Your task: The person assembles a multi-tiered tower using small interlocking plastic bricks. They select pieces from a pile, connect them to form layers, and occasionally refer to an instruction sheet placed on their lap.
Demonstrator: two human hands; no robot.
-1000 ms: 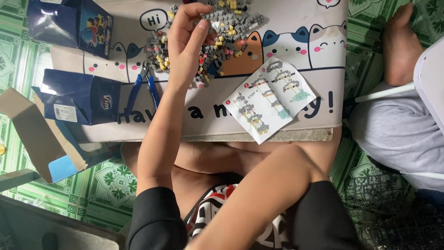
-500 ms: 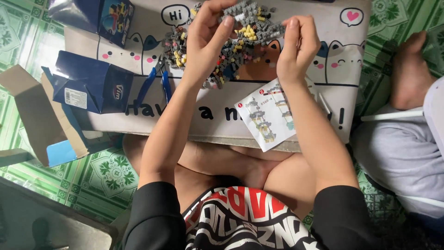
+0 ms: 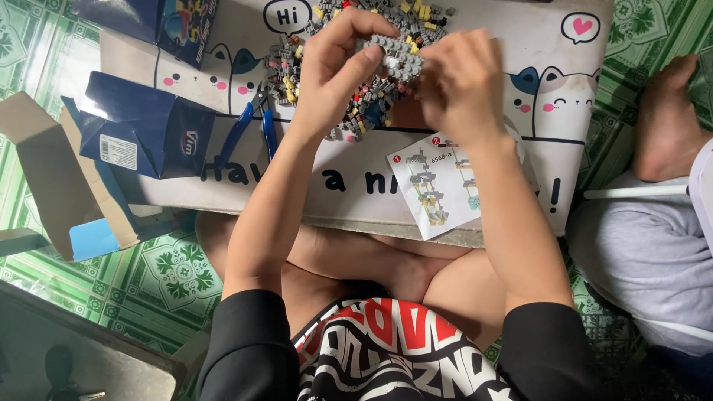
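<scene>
left hand [image 3: 338,63]: we see fingers pinched on the end of a grey brick plate [image 3: 397,56], held over the pile.
right hand [image 3: 460,82]: closed on the plate's other end, fingertips hidden from us.
plate location: between both hands, above the loose brick pile [image 3: 356,89].
table [image 3: 356,193]: cat-print lap board, pile at its far edge.
instruction sheet [image 3: 438,186]: just under the right wrist.
blue pliers [image 3: 252,130]: left of the pile.
blue box [image 3: 141,134]: open, far left.

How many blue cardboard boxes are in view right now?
2. One open blue box lies on the board's left edge, left of the left hand; another sits at the top left, cut off by the frame. Others may be hidden.
</scene>
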